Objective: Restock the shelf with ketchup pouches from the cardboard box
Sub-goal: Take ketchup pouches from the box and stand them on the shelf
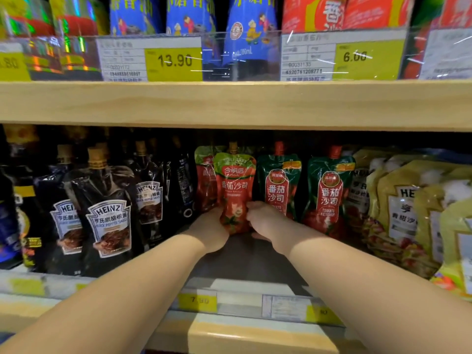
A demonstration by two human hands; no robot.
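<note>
A red ketchup pouch [236, 190] with a green top and a gold cap stands upright deep on the lower shelf [245, 259]. Both hands hold it at its base: my left hand [210, 227] grips its left side and my right hand [264, 221] its right side. A second pouch of the same kind [205, 180] stands just behind it to the left, partly hidden. The cardboard box is out of view.
Two green-topped ketchup pouches [304, 187] stand right of my hands, yellow Heinz pouches [413, 208] beyond them. Black Heinz sauce pouches [107, 208] fill the left. The wooden upper shelf [229, 103] hangs close overhead. Price tags [198, 300] line the front rail.
</note>
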